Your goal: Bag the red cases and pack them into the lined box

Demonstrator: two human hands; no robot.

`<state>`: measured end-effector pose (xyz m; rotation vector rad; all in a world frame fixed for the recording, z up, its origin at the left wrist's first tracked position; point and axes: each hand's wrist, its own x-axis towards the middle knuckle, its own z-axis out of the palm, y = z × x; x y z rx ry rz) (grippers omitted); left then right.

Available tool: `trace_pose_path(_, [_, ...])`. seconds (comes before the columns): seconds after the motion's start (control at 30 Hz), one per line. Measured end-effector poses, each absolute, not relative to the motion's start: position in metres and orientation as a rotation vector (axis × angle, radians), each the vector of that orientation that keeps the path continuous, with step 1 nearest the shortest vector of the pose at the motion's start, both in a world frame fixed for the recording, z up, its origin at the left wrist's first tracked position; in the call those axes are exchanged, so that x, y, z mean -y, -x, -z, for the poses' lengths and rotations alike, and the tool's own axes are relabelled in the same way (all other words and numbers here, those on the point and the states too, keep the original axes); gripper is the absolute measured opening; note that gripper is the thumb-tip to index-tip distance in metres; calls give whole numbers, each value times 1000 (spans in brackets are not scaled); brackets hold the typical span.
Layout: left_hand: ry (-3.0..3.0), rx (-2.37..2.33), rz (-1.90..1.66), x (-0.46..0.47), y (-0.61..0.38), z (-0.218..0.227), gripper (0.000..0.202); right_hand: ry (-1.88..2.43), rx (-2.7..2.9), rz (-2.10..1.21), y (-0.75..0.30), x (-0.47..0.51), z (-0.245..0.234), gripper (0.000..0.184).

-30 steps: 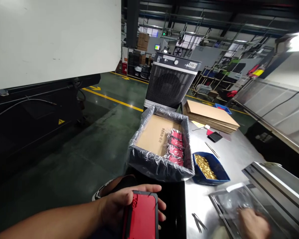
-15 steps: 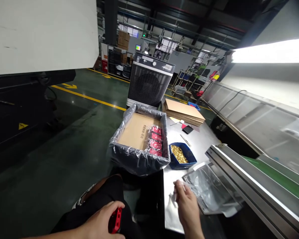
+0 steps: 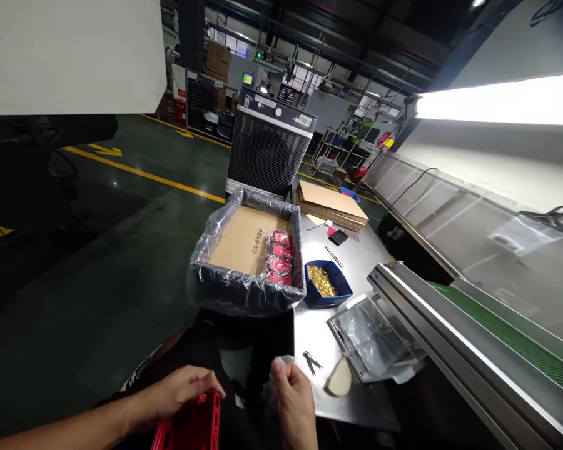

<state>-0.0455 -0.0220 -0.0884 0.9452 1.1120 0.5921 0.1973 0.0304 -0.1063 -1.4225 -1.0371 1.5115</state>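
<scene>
Table (image 3: 356, 262): brushed stainless steel, smooth, dull sheen. Carton liner (image 3: 201, 250): thin clear plastic film, crinkled, glossy. Cardboard sheet (image 3: 244, 240) inside: matt brown. Flat cardboard stack (image 3: 331, 203): same matt paperboard. Bin (image 3: 340, 284): blue plastic; parts (image 3: 321, 281) in it look like shiny brass. Bag stack (image 3: 370, 334): clear glossy film. Red case (image 3: 192, 425): plastic, slight gloss. Floor (image 3: 98, 275): green, glossy painted.

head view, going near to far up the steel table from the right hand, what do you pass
right hand → tweezers → blue bin of brass parts → black card → flat cardboard stack
</scene>
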Motion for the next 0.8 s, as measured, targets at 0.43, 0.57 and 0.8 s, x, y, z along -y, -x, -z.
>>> trace_pose_path(0.43, [-914, -1306, -585, 13, 25, 85, 49, 1137, 1032, -2028, -149, -7, 105, 47])
trace_pose_path(0.57, [-968, -1374, -537, 17, 27, 86, 41, 1291, 645, -1927, -161, -10, 113, 50])
trace_pose_path(0.8, [-1077, -1439, -567, 15, 21, 87, 25, 1398, 1229, -1730, -148, -9, 88, 54])
